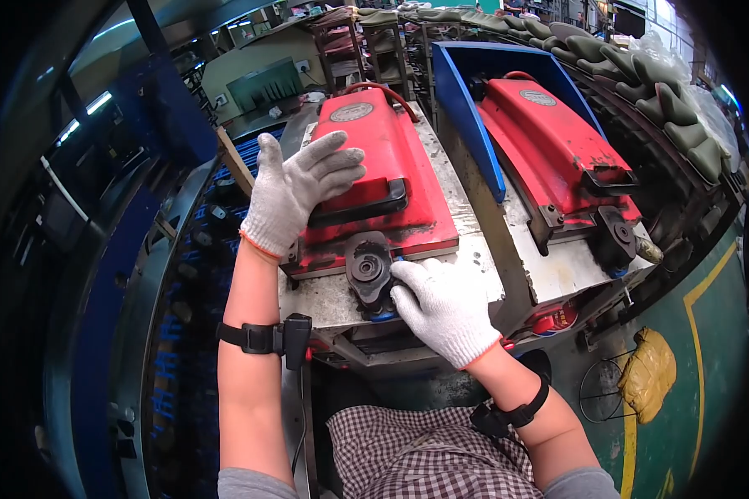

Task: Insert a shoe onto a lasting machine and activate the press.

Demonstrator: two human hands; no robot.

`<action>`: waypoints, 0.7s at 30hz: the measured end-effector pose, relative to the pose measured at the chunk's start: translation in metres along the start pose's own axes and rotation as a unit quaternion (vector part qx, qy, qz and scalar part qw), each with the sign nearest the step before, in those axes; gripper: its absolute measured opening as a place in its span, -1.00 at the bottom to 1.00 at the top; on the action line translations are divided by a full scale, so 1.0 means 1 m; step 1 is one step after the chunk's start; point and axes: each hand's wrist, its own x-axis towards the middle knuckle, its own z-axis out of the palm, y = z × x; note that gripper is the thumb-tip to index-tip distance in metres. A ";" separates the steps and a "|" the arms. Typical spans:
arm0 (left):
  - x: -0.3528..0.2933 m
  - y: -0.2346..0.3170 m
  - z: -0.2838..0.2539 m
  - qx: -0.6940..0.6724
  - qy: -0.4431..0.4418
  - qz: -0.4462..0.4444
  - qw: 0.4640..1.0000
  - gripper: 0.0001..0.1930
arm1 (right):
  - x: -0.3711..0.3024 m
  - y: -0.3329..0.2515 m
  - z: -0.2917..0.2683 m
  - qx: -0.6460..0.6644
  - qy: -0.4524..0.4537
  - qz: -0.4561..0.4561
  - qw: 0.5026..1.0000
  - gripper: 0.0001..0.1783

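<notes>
Both my hands wear off-white knitted gloves with orange cuffs. My left hand (300, 179) is raised, fingers spread, over the left side of a red machine lid (395, 158). Its palm faces right, beside the lid's black handle (362, 205), and nothing is in it. At the lid's front edge, a black latch (368, 268) with a round centre stands on the pale metal bench. My right hand (445, 308) has its fingers curled against the latch's right side; the fingertips are partly hidden behind it.
A second red lid (553, 137) with its own black latch (616, 237) sits on the right, beside a blue guard (468, 116). Dark olive padded pieces (674, 116) line a rack at far right. A yellow bag (647, 376) stands on the green floor. Blue machinery (108, 308) runs along my left.
</notes>
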 end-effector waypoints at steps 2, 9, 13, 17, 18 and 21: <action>0.001 0.000 -0.002 -0.036 0.000 -0.003 0.999 0.14 | 0.000 0.001 0.001 0.004 0.004 0.001 1.000 -0.69; 0.003 -0.002 -0.005 -0.006 0.016 0.003 1.000 0.09 | 0.000 0.000 0.000 0.021 -0.002 0.002 1.000 -0.70; 0.004 -0.005 0.004 0.109 0.036 0.018 0.993 -0.27 | 0.000 0.000 0.000 0.039 0.011 -0.009 0.999 -0.71; 0.006 -0.018 0.023 0.306 0.066 0.016 0.950 -0.80 | -0.002 0.003 0.002 0.016 -0.001 0.009 1.000 -0.73; 0.007 -0.020 0.029 0.364 0.034 0.016 0.931 -0.82 | -0.003 0.004 0.002 0.011 -0.004 0.014 1.000 -0.72; 0.005 -0.021 0.042 0.422 0.038 -0.020 0.906 -0.81 | -0.005 0.004 0.004 0.014 -0.001 0.018 1.000 -0.71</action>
